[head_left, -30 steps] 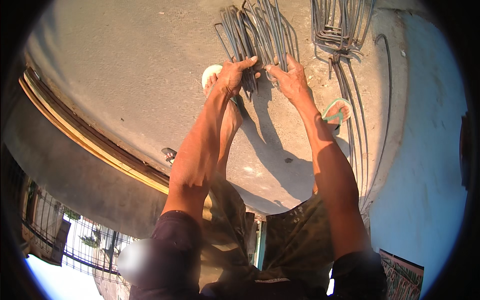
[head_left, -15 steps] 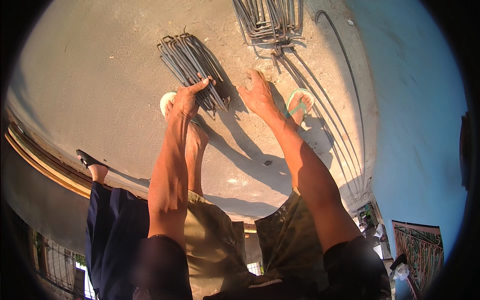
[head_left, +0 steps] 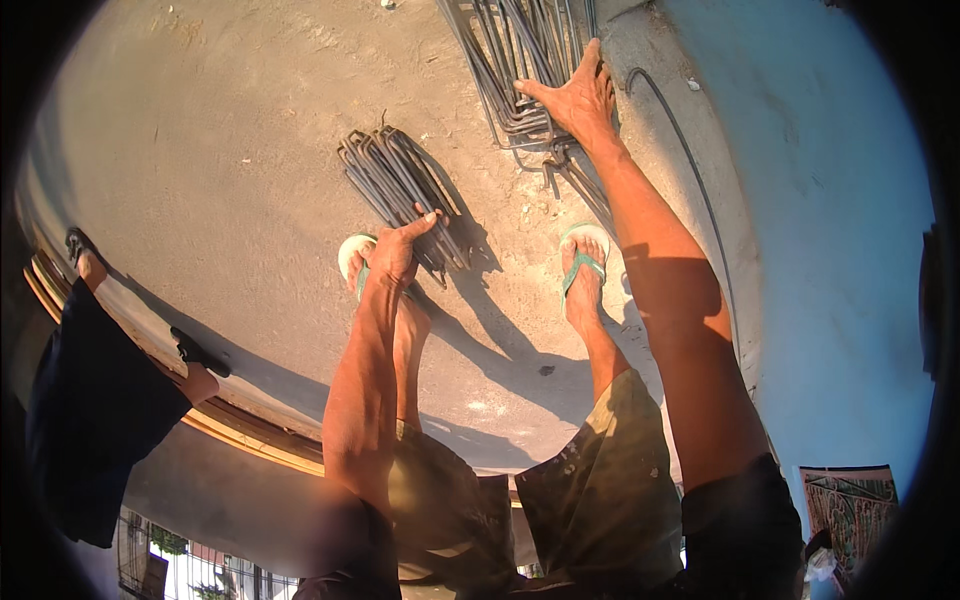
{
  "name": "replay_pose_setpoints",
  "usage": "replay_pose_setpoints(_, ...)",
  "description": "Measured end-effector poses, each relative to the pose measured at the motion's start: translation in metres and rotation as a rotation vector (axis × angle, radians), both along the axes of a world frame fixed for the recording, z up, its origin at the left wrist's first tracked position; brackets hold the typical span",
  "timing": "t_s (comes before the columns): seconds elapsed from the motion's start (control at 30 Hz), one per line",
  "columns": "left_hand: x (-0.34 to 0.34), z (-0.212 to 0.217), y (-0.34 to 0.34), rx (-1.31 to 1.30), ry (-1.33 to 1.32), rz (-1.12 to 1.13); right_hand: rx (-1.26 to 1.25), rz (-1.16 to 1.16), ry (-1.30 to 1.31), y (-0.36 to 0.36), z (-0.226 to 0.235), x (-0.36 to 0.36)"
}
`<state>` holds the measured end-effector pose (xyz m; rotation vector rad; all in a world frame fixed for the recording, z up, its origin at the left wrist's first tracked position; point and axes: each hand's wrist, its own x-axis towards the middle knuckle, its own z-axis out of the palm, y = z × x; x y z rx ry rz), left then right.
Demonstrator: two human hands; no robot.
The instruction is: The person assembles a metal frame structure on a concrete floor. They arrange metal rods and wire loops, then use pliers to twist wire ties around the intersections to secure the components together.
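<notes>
Metal rod pile (head_left: 518, 62), hooked and bent: landmark. Right hand (head_left: 583, 103): spread open across the pile, thumb and fingers apart; overlapping bends could snag and drag neighbours. Rod bundle (head_left: 398, 186): to the near left of the pile. Left hand (head_left: 400, 252): clasping the bundle's near end; a one-handed hold could let rods slip toward the left foot (head_left: 356, 263).

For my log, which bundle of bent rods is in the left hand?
The compact bundle left of centre, its lower end in the left hand; the other pile, at the right hand, runs out of frame.
</notes>
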<state>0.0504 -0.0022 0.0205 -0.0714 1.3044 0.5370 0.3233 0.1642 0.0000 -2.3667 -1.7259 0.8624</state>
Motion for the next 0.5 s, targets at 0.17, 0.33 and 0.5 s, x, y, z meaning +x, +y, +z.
replay_pose_setpoints(0.17, 0.004, -0.006, -0.004, 0.041, -0.007, 0.181, 0.042, -0.196, 0.019, 0.004, 0.003, -0.035)
replay_pose_setpoints(0.33, -0.003, 0.001, -0.003, 0.006, 0.001, 0.146, 0.073, -0.261, 0.187, 0.026, 0.002, -0.07)
replay_pose_setpoints(0.5, 0.005, 0.003, 0.007, 0.001, -0.05, 0.096, 0.112, -0.541, 0.344, 0.069, -0.052, -0.127)
